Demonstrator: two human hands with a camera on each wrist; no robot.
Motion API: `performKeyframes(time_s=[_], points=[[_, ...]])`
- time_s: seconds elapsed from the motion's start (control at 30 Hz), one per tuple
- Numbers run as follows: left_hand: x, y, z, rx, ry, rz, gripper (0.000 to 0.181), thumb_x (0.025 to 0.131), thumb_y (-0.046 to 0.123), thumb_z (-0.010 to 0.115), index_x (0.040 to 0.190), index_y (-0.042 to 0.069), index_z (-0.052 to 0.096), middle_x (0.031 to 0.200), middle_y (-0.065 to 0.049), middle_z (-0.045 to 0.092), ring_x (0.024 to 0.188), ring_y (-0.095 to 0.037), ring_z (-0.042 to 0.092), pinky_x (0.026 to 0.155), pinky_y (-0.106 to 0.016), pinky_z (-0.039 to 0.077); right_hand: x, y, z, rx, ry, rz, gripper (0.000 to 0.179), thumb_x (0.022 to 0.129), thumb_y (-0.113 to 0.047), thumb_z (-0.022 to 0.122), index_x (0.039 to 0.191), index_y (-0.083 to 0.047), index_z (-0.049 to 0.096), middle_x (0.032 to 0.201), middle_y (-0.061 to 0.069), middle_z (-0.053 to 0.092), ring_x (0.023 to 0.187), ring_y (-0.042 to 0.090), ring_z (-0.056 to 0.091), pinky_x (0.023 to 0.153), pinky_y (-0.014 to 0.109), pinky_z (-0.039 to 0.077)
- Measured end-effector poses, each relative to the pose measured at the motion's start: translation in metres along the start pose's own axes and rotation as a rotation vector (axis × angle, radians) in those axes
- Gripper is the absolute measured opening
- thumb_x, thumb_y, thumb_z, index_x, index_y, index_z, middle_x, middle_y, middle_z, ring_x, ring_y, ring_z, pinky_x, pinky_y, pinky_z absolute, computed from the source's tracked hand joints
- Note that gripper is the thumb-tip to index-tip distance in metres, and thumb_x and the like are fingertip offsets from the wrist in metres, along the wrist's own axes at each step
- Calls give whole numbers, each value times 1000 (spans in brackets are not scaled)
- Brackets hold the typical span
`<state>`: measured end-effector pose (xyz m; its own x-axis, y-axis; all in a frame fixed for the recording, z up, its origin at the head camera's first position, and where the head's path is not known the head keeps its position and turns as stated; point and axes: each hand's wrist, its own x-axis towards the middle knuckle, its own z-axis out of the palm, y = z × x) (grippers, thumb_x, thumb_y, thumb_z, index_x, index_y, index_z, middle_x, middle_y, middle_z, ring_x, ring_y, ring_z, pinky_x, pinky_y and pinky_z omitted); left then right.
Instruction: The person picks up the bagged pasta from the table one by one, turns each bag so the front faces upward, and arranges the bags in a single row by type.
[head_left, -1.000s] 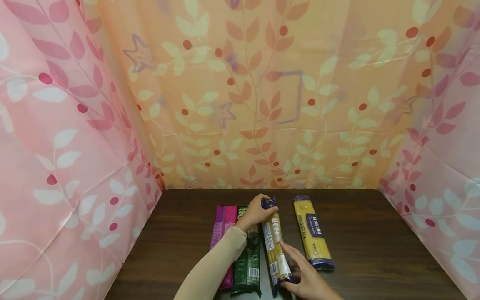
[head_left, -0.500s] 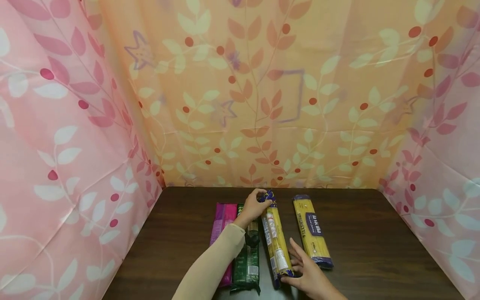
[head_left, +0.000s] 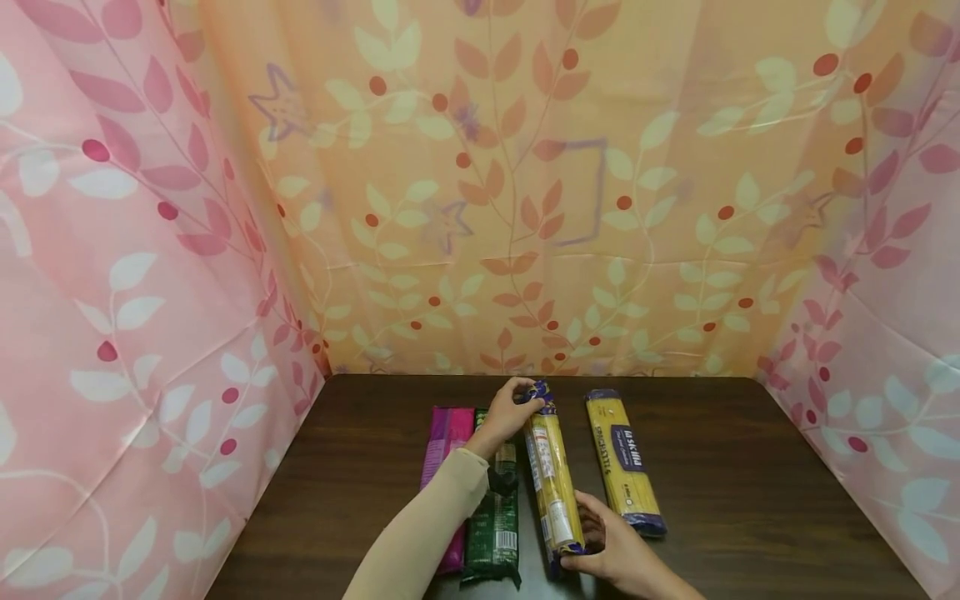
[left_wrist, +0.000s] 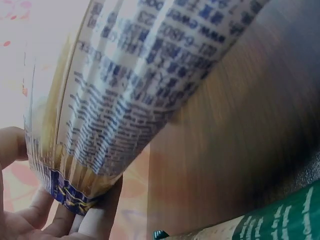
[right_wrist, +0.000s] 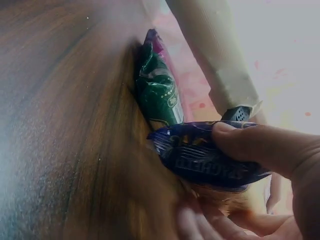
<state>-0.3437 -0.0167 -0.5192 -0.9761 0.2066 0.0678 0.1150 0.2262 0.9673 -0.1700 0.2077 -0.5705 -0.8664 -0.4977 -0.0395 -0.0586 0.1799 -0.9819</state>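
A yellow spaghetti pack (head_left: 553,475) with blue ends and a white printed label is held between both hands, seemingly a little above the table. My left hand (head_left: 512,415) grips its far end, fingers curled around the blue wrapper (left_wrist: 75,195) in the left wrist view. At the near end, my right hand (head_left: 615,543) pinches the wrapper, its thumb lying over the dark blue end flap (right_wrist: 200,155) in the right wrist view. To the right lies a second spaghetti pack (head_left: 626,467), label up. Left of the held pack lie a green pack (head_left: 493,533) and a magenta pack (head_left: 450,442).
All the packs are on a dark wooden table (head_left: 720,467). Patterned orange cloth (head_left: 525,208) hangs behind it, with pink cloth (head_left: 150,333) along the sides. My left forearm (head_left: 427,521) passes over the magenta and green packs and partly hides them.
The held spaghetti pack has moved slightly away from me and turned to show more yellow. My right hand loosened its fingers half a second ago and now grips the near end again.
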Motion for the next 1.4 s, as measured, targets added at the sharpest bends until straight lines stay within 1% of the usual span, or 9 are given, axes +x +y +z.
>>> performKeyframes(time_s=[0.13,0.33,0.4,0.57,0.63,0.87,1.03,1.23,1.4], points=[[1,-2,-3,-75,-15,-5,40,103,23,74,138,8,62,142,-16,61,128,-34,61,94,-48,58,-3,-20,11,154,13,1,107,88,-5,90,161,18,14,141,34,45,121,43,68,89,40,63],[0,-3,-4,-181,-25,-27,38,106,20,70,139,2,61,136,-18,66,115,-27,67,94,-50,58,-5,-23,16,190,6,-35,104,91,-3,86,163,15,13,147,43,35,126,45,63,92,36,62],[1,-4,-5,-212,-28,-31,38,107,19,69,140,1,61,134,-19,66,112,-25,68,95,-49,59,-5,-21,14,154,5,-73,103,92,-5,85,164,15,13,151,47,34,129,39,63,94,34,61],[2,-5,-7,-251,-47,-38,39,108,18,66,143,1,59,138,-21,64,116,-29,69,99,-49,59,-5,-22,12,74,21,-98,103,94,-9,85,164,15,13,153,49,37,126,1,62,98,27,57],[2,-5,-7,-248,-53,-47,38,109,19,65,143,2,59,141,-22,61,118,-32,68,100,-50,58,-5,-23,11,63,26,-99,102,94,-9,85,164,14,14,154,47,37,123,-5,60,98,26,56],[1,0,-9,-159,-93,-78,40,110,25,65,145,8,57,151,-19,55,128,-34,63,104,-54,56,-8,-21,11,47,60,-108,100,92,-6,85,167,5,20,150,41,39,117,11,69,93,28,59],[0,4,-12,-171,-114,-61,43,110,23,65,147,4,55,149,-20,56,129,-36,62,102,-53,57,-9,-19,12,96,50,-145,101,92,-1,84,168,2,18,150,44,30,114,21,73,88,33,62],[0,3,-14,-177,-104,-54,47,109,26,68,148,3,55,148,-21,57,128,-35,64,103,-52,57,-8,-20,13,136,24,-172,101,93,2,81,168,1,15,149,44,21,113,22,72,86,34,64],[-1,3,-14,-194,-105,-75,61,105,30,73,154,3,49,148,-22,56,126,-36,66,104,-51,57,-7,-22,11,141,11,-123,103,92,1,82,170,-4,13,153,42,17,113,22,69,89,33,62]])
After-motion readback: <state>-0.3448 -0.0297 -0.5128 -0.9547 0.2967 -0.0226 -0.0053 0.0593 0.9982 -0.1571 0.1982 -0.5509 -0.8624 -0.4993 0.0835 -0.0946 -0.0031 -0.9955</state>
